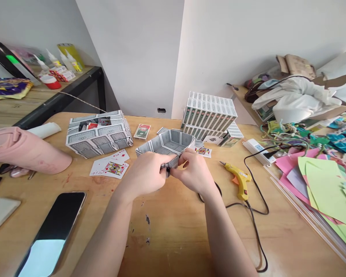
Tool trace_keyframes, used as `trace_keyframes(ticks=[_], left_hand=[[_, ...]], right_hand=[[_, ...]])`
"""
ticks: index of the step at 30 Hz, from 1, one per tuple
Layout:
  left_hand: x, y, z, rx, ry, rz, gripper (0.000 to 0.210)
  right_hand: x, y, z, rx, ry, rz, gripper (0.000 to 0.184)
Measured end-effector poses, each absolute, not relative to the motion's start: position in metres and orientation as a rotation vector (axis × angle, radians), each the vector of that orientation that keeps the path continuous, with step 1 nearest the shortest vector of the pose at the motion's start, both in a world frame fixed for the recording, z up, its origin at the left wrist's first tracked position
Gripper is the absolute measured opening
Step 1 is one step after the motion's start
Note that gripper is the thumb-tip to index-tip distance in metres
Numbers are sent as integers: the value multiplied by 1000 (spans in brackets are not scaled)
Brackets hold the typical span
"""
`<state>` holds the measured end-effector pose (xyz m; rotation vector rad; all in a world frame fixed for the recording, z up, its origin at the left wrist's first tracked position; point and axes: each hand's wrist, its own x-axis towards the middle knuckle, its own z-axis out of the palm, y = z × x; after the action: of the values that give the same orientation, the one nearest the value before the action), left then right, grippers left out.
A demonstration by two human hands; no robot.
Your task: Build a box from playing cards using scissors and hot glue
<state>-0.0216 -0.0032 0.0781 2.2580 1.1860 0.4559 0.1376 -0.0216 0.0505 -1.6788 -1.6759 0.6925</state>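
Observation:
Both hands meet at the near edge of an open box made of playing cards (pixel 171 141), its grey patterned card backs facing inward. My left hand (pixel 150 171) is closed on the box's near left edge. Opposite it, my right hand (pixel 193 169) pinches the near right edge between thumb and fingers. A small dark piece shows between the fingertips, too hidden to name. To the left stands a finished-looking card box (pixel 99 132) with an opening in its top. Loose playing cards (pixel 111 165) lie in front of that box.
Stacked card packs (pixel 209 111) stand at the back. A yellow glue gun (pixel 238 180) lies right, its cord trailing to a power strip (pixel 258 151). Coloured paper (pixel 328 184) covers the right edge. A phone (pixel 53 231) and pink bottle (pixel 31 150) lie on the left.

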Motion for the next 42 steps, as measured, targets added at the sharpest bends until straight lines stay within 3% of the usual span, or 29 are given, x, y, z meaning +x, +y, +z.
trace_keyframes(ticks=[13, 19, 27, 42], left_hand=[[-22, -5, 81, 2350, 1144, 395, 40], [-26, 2, 78, 2157, 1212, 605, 48], [-26, 8, 78, 1876, 1243, 754, 50], [-28, 9, 75, 1613, 1296, 827, 52]], right_hand=[[132, -18, 48, -1685, -1633, 776, 23], [128, -21, 47, -1563, -1643, 631, 12], [115, -22, 42, -1555, -1573, 352, 19], [116, -21, 41, -1512, -1622, 367, 19]])
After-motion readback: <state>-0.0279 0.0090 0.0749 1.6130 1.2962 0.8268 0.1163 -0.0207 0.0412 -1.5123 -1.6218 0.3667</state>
